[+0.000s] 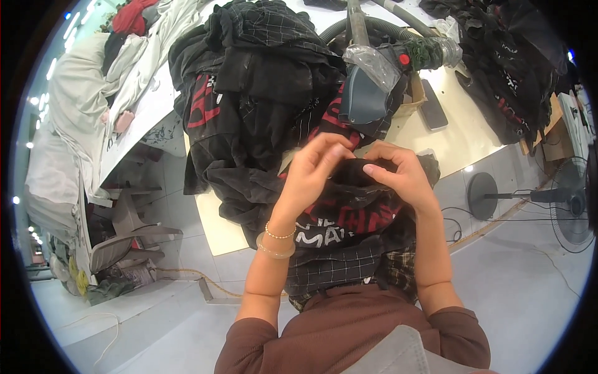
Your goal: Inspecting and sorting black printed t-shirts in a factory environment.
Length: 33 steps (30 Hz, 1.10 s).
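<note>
A black garment [358,202] with red and white print lies bunched over my lap and the table edge. My right hand [402,174] grips its dark upper edge, thumb pressed on the cloth. Close by on the left, my left hand [316,167] has thumb and fingers drawn together in a pinch above the fabric. What sits between those fingertips is too small to make out. Just beyond both hands is a dark grey machine head [366,96] with a red button, plastic wrapping and a hose.
A large heap of black clothes [249,87] covers the table to the left, and more dark garments [514,75] hang at the right. A dark phone-like slab [433,105] lies by a cardboard box [412,96]. White cloth [78,81] drapes at far left; a fan [570,196] stands right.
</note>
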### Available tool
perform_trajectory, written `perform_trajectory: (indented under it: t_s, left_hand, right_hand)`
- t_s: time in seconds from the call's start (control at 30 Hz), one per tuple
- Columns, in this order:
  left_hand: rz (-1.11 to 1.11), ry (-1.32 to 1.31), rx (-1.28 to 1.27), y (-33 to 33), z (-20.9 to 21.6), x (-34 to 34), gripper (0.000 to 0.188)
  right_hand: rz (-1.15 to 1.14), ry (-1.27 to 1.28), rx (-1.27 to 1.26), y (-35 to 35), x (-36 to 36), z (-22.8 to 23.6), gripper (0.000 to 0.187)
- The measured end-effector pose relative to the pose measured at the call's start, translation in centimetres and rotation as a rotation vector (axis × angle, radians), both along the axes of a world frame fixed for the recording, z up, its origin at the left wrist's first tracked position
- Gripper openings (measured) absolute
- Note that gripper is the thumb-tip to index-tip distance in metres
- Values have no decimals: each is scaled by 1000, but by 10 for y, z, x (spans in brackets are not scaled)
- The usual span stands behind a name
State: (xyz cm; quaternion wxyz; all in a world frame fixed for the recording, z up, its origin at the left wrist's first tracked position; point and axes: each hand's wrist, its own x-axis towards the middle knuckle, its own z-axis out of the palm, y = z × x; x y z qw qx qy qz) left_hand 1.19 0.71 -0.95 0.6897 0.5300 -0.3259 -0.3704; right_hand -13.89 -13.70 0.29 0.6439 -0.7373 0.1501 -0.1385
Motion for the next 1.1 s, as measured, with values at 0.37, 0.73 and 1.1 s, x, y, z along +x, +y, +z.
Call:
perform_trajectory:
  t_s: [0.37, 0.73, 1.1]
  left_hand:
    - [-84, -159, 160, -2, 0, -10, 15]
    - [77, -224, 175, -7, 7, -11, 14]
    - [170, 39, -17, -14, 16, -5, 15]
  right_hand:
    - [-30, 11, -36, -1, -2, -2, 21]
    - [-292, -160, -133, 11, 14, 2, 17]
    - [-421, -218, 154, 21, 30, 10, 11]
